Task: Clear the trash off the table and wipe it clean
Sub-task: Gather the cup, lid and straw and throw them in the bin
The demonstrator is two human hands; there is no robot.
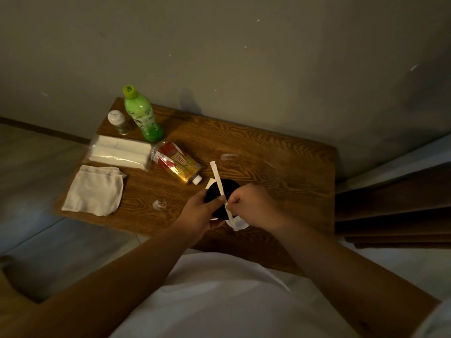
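Note:
Over the near edge of the wooden table (256, 147), my left hand (197, 213) grips a round black container (225, 189) with white showing at its rim. My right hand (253, 206) pinches a long white paper-wrapped stick (218, 179) that lies across the container's top. A red and yellow snack wrapper (177, 162) lies just left of the container. A folded white cloth (94, 190) sits at the table's left front corner. Two wet smears (159, 204) (229, 156) mark the tabletop.
A green bottle (142, 115) and a small white-capped shaker (118, 121) stand at the back left. A clear pack of white rolls (120, 152) lies in front of them. A wall runs behind the table; dark wooden furniture (390, 208) stands at the right.

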